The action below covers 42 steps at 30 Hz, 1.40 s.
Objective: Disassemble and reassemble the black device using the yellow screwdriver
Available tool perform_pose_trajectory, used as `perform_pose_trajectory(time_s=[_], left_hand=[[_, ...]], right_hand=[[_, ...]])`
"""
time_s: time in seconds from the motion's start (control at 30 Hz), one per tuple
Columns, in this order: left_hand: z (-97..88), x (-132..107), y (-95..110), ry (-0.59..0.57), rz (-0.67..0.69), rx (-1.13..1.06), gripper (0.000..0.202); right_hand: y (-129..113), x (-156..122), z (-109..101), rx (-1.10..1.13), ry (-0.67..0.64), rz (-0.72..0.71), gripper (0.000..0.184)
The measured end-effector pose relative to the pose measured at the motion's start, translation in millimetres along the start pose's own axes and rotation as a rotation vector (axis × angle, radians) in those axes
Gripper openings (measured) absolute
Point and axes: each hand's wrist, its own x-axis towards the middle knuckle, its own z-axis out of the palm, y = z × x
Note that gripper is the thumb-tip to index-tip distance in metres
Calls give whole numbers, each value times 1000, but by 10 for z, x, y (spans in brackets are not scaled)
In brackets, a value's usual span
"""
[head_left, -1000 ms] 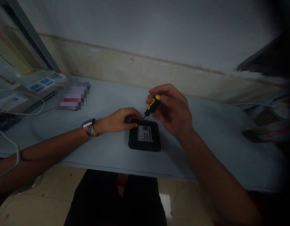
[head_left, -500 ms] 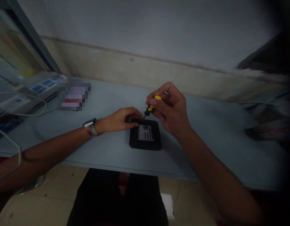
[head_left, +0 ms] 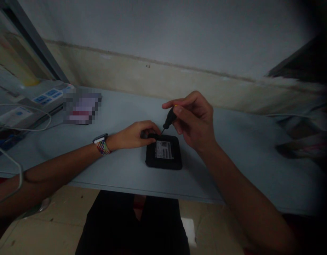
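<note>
A flat black box-shaped device with a white printed label lies on the table in front of me. My left hand grips its far left corner, thumb on top and fingers behind the far edge. In my right hand is a screwdriver with a black and yellow handle, pinched between thumb and fingers, the index finger stretched out past it. Its thin shaft slants down to the far edge of the device, close to my left fingertips. Whether the tip sits in a screw is too small to tell.
A pixelated phone-like object lies at the back left, beside a power strip with a white cable looping over my left forearm. Blurred items sit far right. A wall runs behind the table.
The screwdriver handle has turned in my right hand, showing more black and less yellow. My right index finger has straightened. My left hand and the device stay in place.
</note>
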Motion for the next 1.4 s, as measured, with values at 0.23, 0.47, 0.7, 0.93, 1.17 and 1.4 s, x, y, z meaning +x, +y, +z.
perform_pose_trajectory(time_s=[0.23,0.47,0.7,0.93,1.17,1.4], left_hand=[[-8,1,4,-10,-8,16,26],[11,-4,2,2,-4,17,25],[23,3,4,26,22,11,23],[17,2,-6,26,11,15,24],[23,0,-25,27,16,23,26],[33,-3,-38,38,29,8,26]], right_hand=[[-55,-35,25,54,-38,40,32],[-74,-76,32,-8,-35,2,24],[-123,-102,116,-22,-42,-21,25],[-105,-95,81,4,-56,53,32],[-100,-82,42,15,-126,36,23],[-99,-100,89,-6,-73,2,27]])
